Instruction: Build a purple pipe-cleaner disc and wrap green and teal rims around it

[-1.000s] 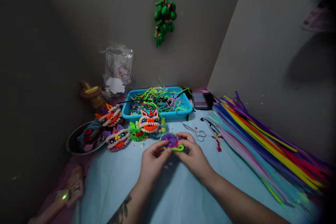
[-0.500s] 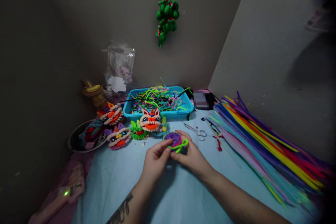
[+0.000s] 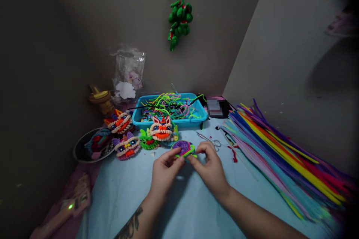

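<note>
Both my hands meet over the light blue table, pinching a small round purple pipe-cleaner piece edged with a bright green pipe cleaner. My left hand grips its near left side with thumb and fingertips. My right hand holds the green strand at the right side, fingers curled. Just beyond the piece stand finished pipe-cleaner lion heads, and small scissors lie right behind my right hand.
A blue tray of cut pipe-cleaner bits sits at the back. A long fan of coloured pipe cleaners lies along the right. A dark bowl is at the left, a green ornament hangs on the wall.
The green strand, which looped loosely over the purple piece, now lies tighter along its edge. My right hand has shifted from under the piece to its right side, fingers raised.
</note>
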`<state>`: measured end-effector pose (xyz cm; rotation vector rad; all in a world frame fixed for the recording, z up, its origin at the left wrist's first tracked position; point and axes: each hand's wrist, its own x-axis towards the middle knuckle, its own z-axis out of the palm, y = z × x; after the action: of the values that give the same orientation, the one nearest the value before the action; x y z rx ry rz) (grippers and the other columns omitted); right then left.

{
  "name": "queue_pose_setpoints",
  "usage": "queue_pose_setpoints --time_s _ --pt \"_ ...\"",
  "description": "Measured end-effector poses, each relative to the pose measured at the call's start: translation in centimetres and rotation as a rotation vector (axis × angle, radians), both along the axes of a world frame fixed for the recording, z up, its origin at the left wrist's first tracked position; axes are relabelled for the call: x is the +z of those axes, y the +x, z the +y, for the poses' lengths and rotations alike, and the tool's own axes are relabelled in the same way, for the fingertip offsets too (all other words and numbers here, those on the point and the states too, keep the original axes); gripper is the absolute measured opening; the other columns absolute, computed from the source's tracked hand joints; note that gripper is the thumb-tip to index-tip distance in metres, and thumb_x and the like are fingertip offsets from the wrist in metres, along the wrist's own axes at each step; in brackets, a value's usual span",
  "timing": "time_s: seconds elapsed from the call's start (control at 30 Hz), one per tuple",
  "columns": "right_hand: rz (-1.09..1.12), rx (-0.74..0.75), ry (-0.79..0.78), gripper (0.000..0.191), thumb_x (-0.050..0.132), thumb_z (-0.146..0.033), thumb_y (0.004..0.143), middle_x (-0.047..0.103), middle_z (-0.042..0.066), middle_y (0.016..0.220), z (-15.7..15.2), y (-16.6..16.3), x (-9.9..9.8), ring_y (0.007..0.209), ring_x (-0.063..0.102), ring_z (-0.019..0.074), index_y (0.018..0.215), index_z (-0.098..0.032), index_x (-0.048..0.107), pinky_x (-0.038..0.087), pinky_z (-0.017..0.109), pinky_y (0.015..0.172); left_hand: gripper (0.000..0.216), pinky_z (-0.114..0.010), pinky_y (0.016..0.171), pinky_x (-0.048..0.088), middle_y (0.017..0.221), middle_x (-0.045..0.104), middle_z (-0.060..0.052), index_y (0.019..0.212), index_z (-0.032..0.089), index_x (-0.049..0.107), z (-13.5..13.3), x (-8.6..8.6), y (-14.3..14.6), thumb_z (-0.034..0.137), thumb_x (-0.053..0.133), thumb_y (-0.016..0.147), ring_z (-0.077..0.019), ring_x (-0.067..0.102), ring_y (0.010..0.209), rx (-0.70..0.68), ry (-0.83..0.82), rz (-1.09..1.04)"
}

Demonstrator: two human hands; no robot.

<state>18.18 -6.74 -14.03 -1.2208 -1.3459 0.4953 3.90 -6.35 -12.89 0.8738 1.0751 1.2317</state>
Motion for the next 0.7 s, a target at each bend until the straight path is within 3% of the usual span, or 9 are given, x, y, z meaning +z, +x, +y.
queue_pose_setpoints --time_s 0.13,0.33,0.6,0.7 --pt "-0.125 0.078 0.11 0.02 0.065 -0.018 0.079 0.053 -0.002 0.064 -0.4 -0.1 1.1 0.068 0.051 0.0155 0.066 -0.022 0.05 0.04 0.028 0.063 0.033 -0.023 0.061 0.05 0.073 0.075 -0.006 0.09 0.014 0.075 -0.1 0.1 0.2 0.025 0.08 0.059 -0.0135 0.064 0.062 0.038 0.035 0.062" --pt "-0.226 0.252 0.173 0.015 0.059 -0.011 0.082 0.058 -0.002 0.07 -1.1 -0.5 1.1 0.072 0.054 0.0156 0.074 -0.022 0.052 0.042 0.03 0.068 0.026 -0.021 0.057 0.05 0.07 0.075 -0.005 0.085 0.015 0.075 -0.3 0.7 0.4 0.024 0.077 0.061 -0.0121 0.063 0.058 0.096 0.066 0.141" --pt "-0.358 0.151 0.237 0.017 0.06 -0.013 0.084 0.056 0.002 0.082 -1.0 0.0 1.0 0.081 0.052 0.0182 0.097 -0.024 0.059 0.044 0.032 0.07 0.026 -0.022 0.058 0.051 0.073 0.075 -0.005 0.087 0.015 0.074 -0.2 0.3 0.2 0.024 0.076 0.063 -0.0131 0.065 0.06 0.093 0.081 0.162" --pt "-0.404 0.112 0.269 0.015 0.058 -0.012 0.085 0.051 0.002 0.081 -1.0 0.0 0.9 0.079 0.05 0.0179 0.094 -0.024 0.062 0.043 0.032 0.07 0.024 -0.023 0.059 0.051 0.073 0.076 -0.005 0.085 0.014 0.074 -0.2 0.3 0.4 0.023 0.076 0.063 -0.0139 0.065 0.061 0.067 0.081 0.155"
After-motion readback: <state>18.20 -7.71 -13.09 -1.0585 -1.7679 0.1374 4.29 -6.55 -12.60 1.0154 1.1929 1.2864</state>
